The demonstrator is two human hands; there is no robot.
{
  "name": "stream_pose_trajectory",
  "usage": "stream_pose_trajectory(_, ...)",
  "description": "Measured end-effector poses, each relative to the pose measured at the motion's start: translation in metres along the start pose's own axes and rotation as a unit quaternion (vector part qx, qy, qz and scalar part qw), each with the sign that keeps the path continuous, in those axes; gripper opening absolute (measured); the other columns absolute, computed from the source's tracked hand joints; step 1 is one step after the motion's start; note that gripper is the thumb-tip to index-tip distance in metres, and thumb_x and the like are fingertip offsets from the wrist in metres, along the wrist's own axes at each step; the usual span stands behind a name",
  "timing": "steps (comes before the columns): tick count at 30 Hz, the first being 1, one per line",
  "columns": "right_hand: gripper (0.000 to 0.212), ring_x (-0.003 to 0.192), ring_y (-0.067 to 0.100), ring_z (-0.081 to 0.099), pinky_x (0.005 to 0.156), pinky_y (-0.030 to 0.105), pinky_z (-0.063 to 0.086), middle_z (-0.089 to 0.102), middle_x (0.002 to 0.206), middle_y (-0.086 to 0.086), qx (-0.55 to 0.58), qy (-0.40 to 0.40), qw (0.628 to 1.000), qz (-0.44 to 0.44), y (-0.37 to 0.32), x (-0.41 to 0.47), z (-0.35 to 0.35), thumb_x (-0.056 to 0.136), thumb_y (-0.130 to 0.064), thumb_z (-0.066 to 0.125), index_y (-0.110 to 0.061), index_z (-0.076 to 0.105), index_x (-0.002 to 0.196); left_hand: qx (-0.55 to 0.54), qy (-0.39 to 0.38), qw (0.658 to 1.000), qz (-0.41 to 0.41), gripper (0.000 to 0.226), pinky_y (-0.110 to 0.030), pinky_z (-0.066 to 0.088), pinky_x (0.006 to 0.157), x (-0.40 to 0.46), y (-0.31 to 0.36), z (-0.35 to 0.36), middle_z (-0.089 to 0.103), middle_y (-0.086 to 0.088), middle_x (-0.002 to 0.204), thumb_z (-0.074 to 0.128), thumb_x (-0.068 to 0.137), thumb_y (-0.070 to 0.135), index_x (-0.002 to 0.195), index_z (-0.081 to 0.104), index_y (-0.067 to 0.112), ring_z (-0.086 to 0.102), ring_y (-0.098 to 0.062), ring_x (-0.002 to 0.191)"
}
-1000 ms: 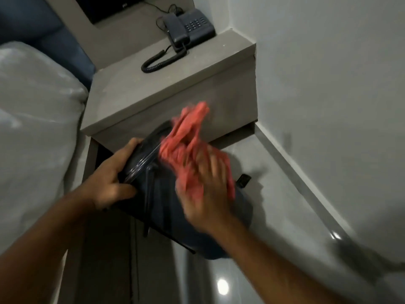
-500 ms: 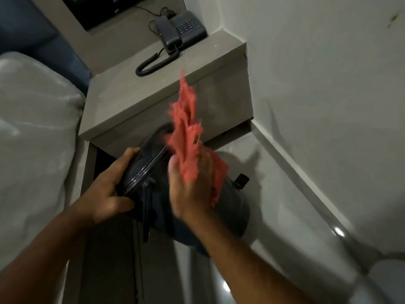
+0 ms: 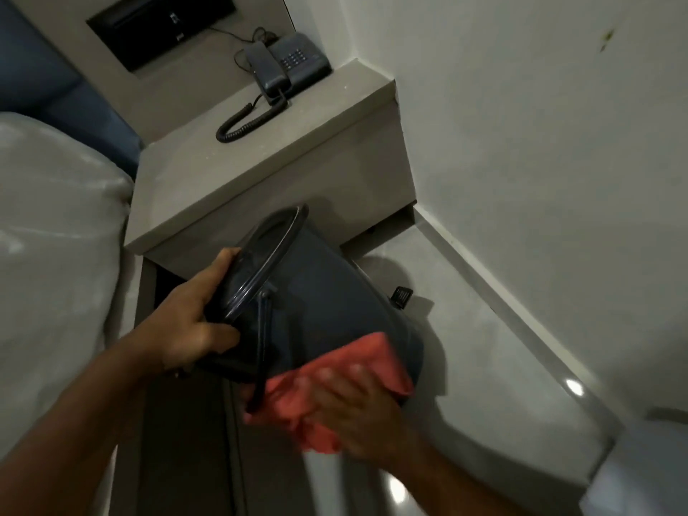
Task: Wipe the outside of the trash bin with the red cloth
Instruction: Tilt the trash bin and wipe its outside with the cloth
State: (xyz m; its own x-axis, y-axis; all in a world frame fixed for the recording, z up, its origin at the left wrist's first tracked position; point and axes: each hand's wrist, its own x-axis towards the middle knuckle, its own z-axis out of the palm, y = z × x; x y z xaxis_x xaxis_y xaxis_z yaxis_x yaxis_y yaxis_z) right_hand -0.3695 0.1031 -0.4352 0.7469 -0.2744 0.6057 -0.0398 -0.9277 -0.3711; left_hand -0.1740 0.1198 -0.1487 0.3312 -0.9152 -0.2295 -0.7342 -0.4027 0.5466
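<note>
A dark blue trash bin [image 3: 320, 292] is tipped on its side above the floor, its lid end toward the left and its base toward me at the lower right. My left hand [image 3: 193, 322] grips the lid rim. My right hand [image 3: 353, 407] presses the red cloth [image 3: 335, 381] flat against the bin's side near the base. A thin dark pedal rod [image 3: 262, 348] runs along the bin's side, and a small black pedal [image 3: 401, 295] shows behind the bin.
A grey bedside ledge [image 3: 268, 158] with a dark corded telephone [image 3: 286, 65] stands just behind the bin. A white pillow and bed [image 3: 56, 236] fill the left. A white wall [image 3: 540, 143] with a skirting board runs along the right, over glossy grey floor [image 3: 484, 385].
The cloth was raised loose above the bin's upper part. My right hand has brought it down the side to the base end and flattened it there. My left hand kept its grip.
</note>
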Motion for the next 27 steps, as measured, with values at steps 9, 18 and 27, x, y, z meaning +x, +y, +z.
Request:
stream_pose_trajectory(9,0.083,0.142,0.032,0.039,0.12,0.05,0.03,0.042,0.15,0.011,0.217,0.196,0.827,0.481,-0.001,0.04,-0.044,0.097,-0.068,0.035,-0.004,0.041,0.149,0.142,0.025,0.987,0.074,0.111,-0.039,0.036,0.114,-0.02,0.001,0.033,0.017,0.019,0.157,0.062,0.055,0.052,0.14,-0.009,0.06,0.022,-0.004,0.146)
stream_pose_trajectory(18,0.048,0.138,0.016,0.049,0.121,0.048,0.032,0.053,0.146,-0.01,0.436,0.274,0.705,0.487,0.022,0.035,-0.055,0.09,-0.045,0.057,-0.042,0.049,0.138,0.34,-0.04,0.932,0.121,0.113,-0.07,-0.002,0.116,-0.018,-0.002,0.056,-0.023,0.017,0.162,0.054,0.063,0.063,0.139,-0.03,0.055,-0.023,-0.024,0.151)
stream_pose_trajectory(27,0.051,0.128,0.033,0.058,0.115,0.053,0.04,0.065,0.134,0.011,0.561,0.326,0.503,0.571,0.045,0.046,-0.08,0.089,-0.032,0.059,-0.018,0.057,0.139,0.419,-0.074,0.897,0.119,0.13,-0.057,-0.003,0.123,-0.026,-0.012,0.045,-0.038,0.012,0.157,0.052,0.062,0.084,0.148,-0.03,0.03,-0.037,-0.011,0.144)
